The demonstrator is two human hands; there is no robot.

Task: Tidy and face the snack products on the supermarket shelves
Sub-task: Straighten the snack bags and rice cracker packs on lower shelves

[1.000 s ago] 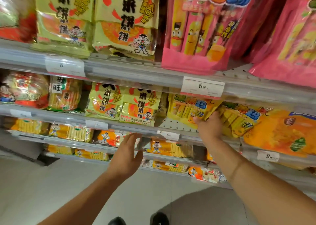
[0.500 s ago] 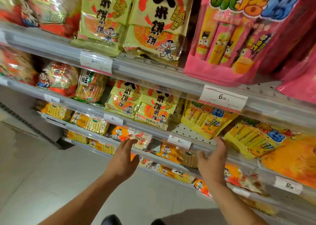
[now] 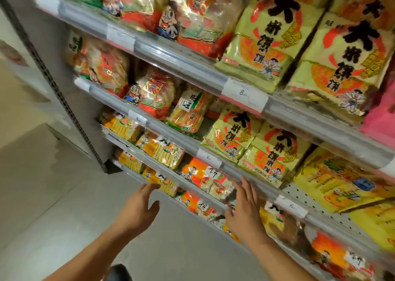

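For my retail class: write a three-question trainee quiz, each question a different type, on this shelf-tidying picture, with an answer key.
1. True or false: the right hand grips a pink packet.
2. Multiple choice: the left hand is A) open, reaching toward the low shelf packets; B) holding a price tag; C) resting on the floor.
3. Fill in: the price tag under the big yellow-green packets begins with the digit ___.

Key: 1 false, its fingers are spread flat at the shelf edge; 2 A; 3 eight.
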